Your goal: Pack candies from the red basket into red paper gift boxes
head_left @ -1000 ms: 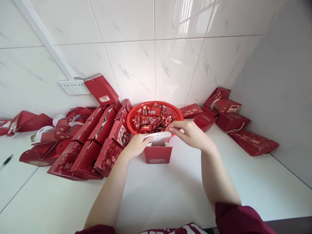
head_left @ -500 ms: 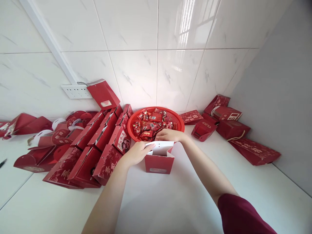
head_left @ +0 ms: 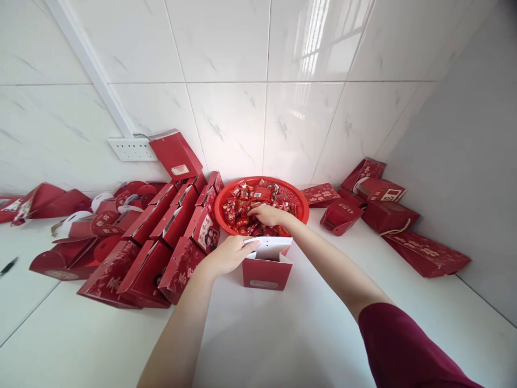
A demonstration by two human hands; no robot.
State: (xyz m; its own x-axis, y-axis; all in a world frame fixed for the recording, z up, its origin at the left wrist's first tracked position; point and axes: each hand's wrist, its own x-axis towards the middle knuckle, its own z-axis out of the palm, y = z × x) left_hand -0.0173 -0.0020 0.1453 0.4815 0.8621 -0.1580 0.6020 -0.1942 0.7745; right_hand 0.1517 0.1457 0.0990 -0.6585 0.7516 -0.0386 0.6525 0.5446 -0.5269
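A red paper gift box (head_left: 267,274) with a white inside stands upright on the table, its top open. My left hand (head_left: 230,255) is closed on the box's upper left edge, thumb over the white flap. Behind the box, a round red plastic basket (head_left: 301,200) holds many wrapped candies (head_left: 242,207) in red and gold. My right hand (head_left: 267,214) reaches into the basket, fingers pressed together among the candies. What lies between those fingertips is too small to make out.
Rows of red gift boxes (head_left: 139,275) stand to the left, one box (head_left: 176,153) resting on top near a wall socket (head_left: 132,149). More red boxes (head_left: 390,215) lie at the right by the grey panel. A dark pen-like object (head_left: 8,265) is at far left.
My right hand has moved slightly back and left, deeper over the candies. My left hand still holds the box in place. The whole view has shifted a little.
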